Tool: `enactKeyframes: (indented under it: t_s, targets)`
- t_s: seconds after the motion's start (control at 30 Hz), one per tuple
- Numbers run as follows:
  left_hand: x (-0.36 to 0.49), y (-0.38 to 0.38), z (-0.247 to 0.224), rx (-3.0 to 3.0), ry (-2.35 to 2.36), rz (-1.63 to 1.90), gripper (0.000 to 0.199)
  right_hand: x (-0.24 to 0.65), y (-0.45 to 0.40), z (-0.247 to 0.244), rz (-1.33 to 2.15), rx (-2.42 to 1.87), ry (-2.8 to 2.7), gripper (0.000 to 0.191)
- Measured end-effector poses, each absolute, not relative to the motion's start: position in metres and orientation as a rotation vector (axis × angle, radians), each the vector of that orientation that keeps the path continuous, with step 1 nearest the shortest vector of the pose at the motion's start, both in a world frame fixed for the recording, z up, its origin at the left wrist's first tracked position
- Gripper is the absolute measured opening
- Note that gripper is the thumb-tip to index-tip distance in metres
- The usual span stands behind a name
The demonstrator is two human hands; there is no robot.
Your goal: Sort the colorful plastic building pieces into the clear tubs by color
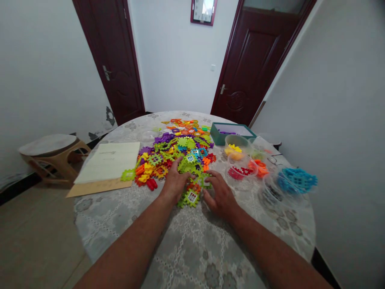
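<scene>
Both my hands reach over the near edge of a heap of plastic interlocking building pieces (pixel 168 148), mostly lime green, purple, orange and yellow. My left hand (pixel 173 184) rests against lime green pieces, its index finger and thumb spread apart. Opposite it, my right hand (pixel 221 196) has its fingers apart, the fingertips touching a lime green piece (pixel 207 181). Between the hands lies a lime green square piece with a white window insert (pixel 191 196). Another windowed green piece (pixel 190 158) sits just beyond them. Parts of the pieces under my fingers are hidden.
Clear tubs on the right hold yellow pieces (pixel 234 149), red pieces (pixel 240 171) and blue pieces (pixel 296 180). Behind them stands a green box (pixel 219 136). A paper sheet (pixel 111 160) lies left on the round table (pixel 186 257). A stool (pixel 49 146) stands beyond the table's left side.
</scene>
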State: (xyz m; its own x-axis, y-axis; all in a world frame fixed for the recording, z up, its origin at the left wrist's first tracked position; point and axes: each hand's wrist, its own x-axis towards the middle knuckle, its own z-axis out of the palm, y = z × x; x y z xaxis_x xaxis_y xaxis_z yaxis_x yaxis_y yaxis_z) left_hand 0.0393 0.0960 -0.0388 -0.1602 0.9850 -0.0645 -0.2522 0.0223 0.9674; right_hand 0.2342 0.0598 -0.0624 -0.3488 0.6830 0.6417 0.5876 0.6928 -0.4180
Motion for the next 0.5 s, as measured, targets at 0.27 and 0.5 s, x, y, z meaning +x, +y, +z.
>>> enactKeyframes:
  t_s: [0.27, 0.5]
  targets:
    - [0.047, 0.083, -0.032, 1.121, 1.177, 1.273, 0.086, 0.227, 0.066, -0.073, 0.243, -1.069, -2.05, 0.06]
    - [0.046, 0.082, -0.032, 1.22, 1.213, 1.221, 0.088, 0.227, 0.065, -0.07, 0.393, -1.042, -1.968, 0.058]
